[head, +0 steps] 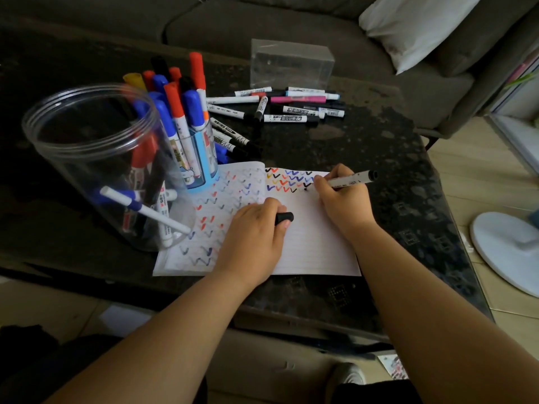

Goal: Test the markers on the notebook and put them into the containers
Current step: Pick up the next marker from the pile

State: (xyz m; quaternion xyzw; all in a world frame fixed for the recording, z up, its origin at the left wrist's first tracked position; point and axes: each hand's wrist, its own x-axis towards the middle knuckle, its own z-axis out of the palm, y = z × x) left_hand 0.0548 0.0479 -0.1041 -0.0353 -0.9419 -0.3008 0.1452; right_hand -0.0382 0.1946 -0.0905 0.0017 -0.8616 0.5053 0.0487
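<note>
An open lined notebook (309,243) lies on the dark table, its pages covered with coloured zigzag marks. My right hand (341,199) grips a white marker with a black end (353,179), its tip down on the right page beside the black marks. My left hand (253,237) rests on the notebook and holds the marker's black cap (284,217). A large clear jar (96,158) at the left holds a few markers. Behind it a smaller clear cup with a blue base (201,158) is packed with red, blue and black markers.
Several loose markers (280,107) lie in a pile at the back of the table (364,141), in front of a clear plastic box (291,64). A grey sofa with a white cushion (414,27) stands behind. A white fan base (507,249) sits on the floor at right.
</note>
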